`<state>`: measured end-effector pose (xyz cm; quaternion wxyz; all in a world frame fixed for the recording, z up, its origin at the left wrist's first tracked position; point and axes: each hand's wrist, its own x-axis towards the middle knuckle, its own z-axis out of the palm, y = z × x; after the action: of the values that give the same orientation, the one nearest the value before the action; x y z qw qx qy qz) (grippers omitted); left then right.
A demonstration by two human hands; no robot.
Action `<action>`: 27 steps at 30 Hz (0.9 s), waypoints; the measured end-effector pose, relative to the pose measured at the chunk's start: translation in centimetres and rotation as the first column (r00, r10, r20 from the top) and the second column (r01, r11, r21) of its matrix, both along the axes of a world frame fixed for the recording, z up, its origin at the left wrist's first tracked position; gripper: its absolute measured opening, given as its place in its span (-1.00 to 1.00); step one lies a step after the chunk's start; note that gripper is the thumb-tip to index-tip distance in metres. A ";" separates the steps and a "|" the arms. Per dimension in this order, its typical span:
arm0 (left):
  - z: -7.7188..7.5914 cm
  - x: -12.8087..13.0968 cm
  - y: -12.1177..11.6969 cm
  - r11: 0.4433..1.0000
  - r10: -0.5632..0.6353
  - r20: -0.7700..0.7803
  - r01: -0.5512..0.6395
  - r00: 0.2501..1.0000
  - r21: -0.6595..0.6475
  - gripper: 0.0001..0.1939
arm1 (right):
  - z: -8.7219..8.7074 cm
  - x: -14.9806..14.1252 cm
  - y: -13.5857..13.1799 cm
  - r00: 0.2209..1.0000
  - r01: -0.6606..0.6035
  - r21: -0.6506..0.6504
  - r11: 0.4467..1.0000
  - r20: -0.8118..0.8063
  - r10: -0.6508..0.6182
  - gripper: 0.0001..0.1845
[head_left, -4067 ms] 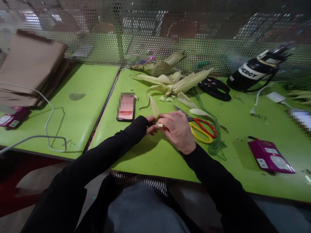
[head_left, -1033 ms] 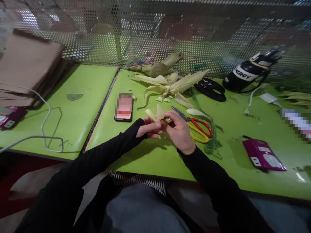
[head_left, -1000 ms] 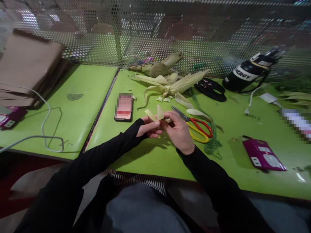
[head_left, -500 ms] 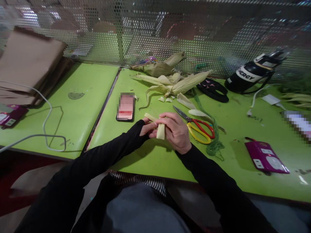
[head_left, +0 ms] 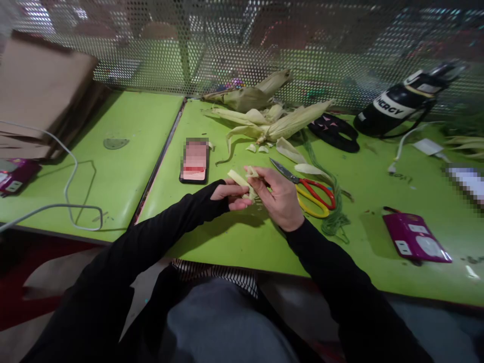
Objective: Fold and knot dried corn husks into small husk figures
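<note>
Between my hands is a pale, folded strip of corn husk [head_left: 239, 179]. My left hand [head_left: 231, 194] pinches it from the left, thumb on top. From the right, my right hand [head_left: 278, 196] grips its other end, where a short curled piece stands up by the fingertips. Parts of the strip are hidden by the fingers. Beside my right hand lie scissors [head_left: 308, 191] with red and yellow handles, blades pointing away to the left. A hank of green string [head_left: 335, 222] trails past the handles. Farther back sits a heap of corn husks [head_left: 280, 126] with small scraps before it.
A phone [head_left: 194, 161] lies left of the husks. A black bottle [head_left: 397, 106] leans at the back right near a dark flat object [head_left: 333, 132]. Purple power sockets [head_left: 416, 237] sit at right. Brown paper bags [head_left: 41, 91] and a grey cable [head_left: 68, 186] occupy the left table.
My right hand has turned and shifted slightly right, and the hanging flat end of the husk strip is now folded up between the fingers. The view has tilted slightly.
</note>
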<state>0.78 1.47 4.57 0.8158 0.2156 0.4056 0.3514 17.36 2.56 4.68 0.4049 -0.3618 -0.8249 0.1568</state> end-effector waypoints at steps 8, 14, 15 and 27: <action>-0.3 -0.8 0.1 0.992 0.038 -0.085 -0.027 0.996 0.127 -0.89 | 0.5 0.0 0.1 0.995 -0.079 0.019 0.997 0.054 0.078 -0.68; 1.3 0.0 -0.2 0.997 0.037 -0.129 -0.028 0.991 0.066 -0.94 | 0.9 0.0 0.2 0.988 -0.150 -0.036 0.988 0.022 0.151 -0.70; 1.5 0.1 -0.3 0.998 0.044 -0.133 -0.036 0.990 0.060 -0.94 | 1.0 0.0 0.2 0.986 -0.166 -0.049 0.985 0.005 0.167 -0.65; 0.8 0.3 -0.6 0.996 0.004 -0.062 0.002 0.998 0.087 -0.92 | 1.7 0.4 -0.3 0.976 -0.194 -0.215 0.957 -0.139 0.166 -0.65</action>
<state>1.03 0.92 5.37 0.7925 0.2615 0.4153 0.3621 17.73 2.26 6.37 0.3936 -0.3191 -0.8053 0.3078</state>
